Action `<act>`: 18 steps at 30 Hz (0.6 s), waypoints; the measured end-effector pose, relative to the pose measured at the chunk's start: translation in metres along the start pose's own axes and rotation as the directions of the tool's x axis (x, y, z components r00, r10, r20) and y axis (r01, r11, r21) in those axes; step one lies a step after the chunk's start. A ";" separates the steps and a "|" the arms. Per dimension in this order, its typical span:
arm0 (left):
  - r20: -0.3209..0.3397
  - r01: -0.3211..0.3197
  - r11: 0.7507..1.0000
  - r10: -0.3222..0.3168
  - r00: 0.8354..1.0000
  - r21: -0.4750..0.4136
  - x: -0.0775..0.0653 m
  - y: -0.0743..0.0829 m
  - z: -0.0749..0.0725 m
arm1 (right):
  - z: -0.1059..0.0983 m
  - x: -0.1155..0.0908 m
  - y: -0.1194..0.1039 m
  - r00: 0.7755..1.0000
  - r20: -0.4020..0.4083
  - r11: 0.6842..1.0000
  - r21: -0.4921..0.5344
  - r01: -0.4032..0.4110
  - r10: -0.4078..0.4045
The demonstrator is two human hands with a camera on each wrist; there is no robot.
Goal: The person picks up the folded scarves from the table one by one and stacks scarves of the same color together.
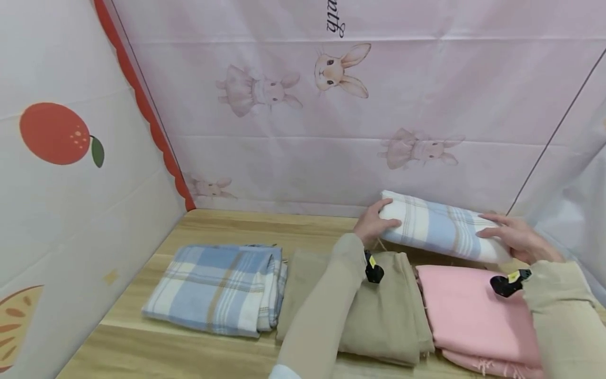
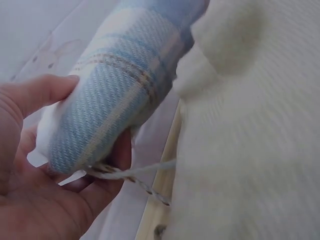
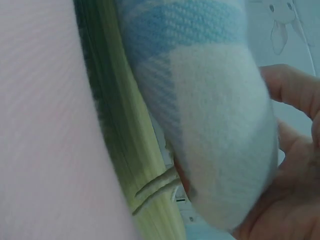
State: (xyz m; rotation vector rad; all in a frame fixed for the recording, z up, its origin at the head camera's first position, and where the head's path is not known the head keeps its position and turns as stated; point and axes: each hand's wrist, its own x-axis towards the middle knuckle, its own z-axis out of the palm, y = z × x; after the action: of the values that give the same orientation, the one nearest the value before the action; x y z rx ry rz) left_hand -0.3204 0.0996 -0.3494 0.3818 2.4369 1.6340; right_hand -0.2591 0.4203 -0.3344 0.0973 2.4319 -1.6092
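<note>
Both hands hold a folded blue-and-white plaid scarf [image 1: 437, 226] at the back right, tilted above the table. My left hand [image 1: 374, 222] grips its left end, thumb on the near face; in the left wrist view the fingers curl beneath the scarf [image 2: 105, 110], where twisted fringe strands hang down. The right hand [image 1: 518, 237] grips the other end, and in the right wrist view fingers show on both sides of the scarf's rounded end [image 3: 225, 150]. Just in front lie a folded khaki scarf [image 1: 379, 316], under the left forearm, and a folded pink scarf [image 1: 478, 310] beside the right forearm.
Another folded blue-and-white plaid scarf [image 1: 208, 289] lies on the left of the wooden table [image 1: 142, 347]. A pink rabbit-print cloth [image 1: 284, 168] hangs along the back edge. White fruit-print cloth [image 1: 71, 210] borders the left side.
</note>
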 end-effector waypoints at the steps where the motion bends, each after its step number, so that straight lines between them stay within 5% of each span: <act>1: -0.002 0.001 1.000 -0.001 1.000 -0.003 -0.001 0.000 -0.001 | 0.001 -0.001 -0.002 1.000 -0.003 1.000 -0.025 0.005 -0.005; 7: 0.020 -0.024 0.999 0.024 1.000 0.035 -0.006 0.005 -0.015 | 0.009 -0.011 -0.014 0.999 -0.016 0.991 -0.129 0.034 -0.037; 18: 0.009 -0.032 0.997 0.032 0.999 0.063 -0.016 0.008 -0.035 | 0.025 -0.017 -0.032 0.999 -0.030 0.993 -0.120 0.021 -0.024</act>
State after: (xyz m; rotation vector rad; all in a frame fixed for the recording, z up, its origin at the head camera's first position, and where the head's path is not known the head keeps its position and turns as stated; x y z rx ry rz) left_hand -0.3145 0.0668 -0.3289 0.4383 2.4937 1.5679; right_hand -0.2445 0.3860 -0.3107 0.0757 2.5555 -1.4768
